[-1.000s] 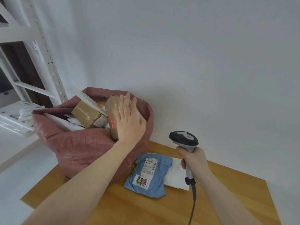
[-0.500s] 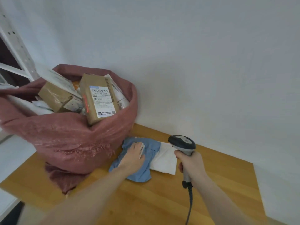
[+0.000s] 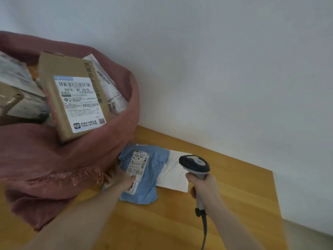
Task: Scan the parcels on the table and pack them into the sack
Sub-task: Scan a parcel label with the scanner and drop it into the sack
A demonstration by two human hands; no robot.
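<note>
A blue soft parcel [image 3: 155, 170] with a white label lies on the wooden table [image 3: 234, 192], against the foot of the dark red sack [image 3: 59, 165]. My left hand [image 3: 119, 177] rests on the parcel's left edge, fingers on it beside the label. A white flat parcel [image 3: 175, 175] lies partly under the blue one, to its right. My right hand [image 3: 203, 186] grips the handle of a grey barcode scanner [image 3: 195, 165], whose head hovers over the white parcel. The sack holds a brown box [image 3: 72, 98] with a label and several other parcels.
A pale wall [image 3: 234, 69] runs behind the table. The table's right edge is near the frame's right side. The scanner's cable [image 3: 204, 231] hangs down toward me. The sack bulges over the table's left part.
My left hand left the brown box in the sack and came down onto the blue parcel. The view has swung down and closer. The scanner hand stayed near the white parcel.
</note>
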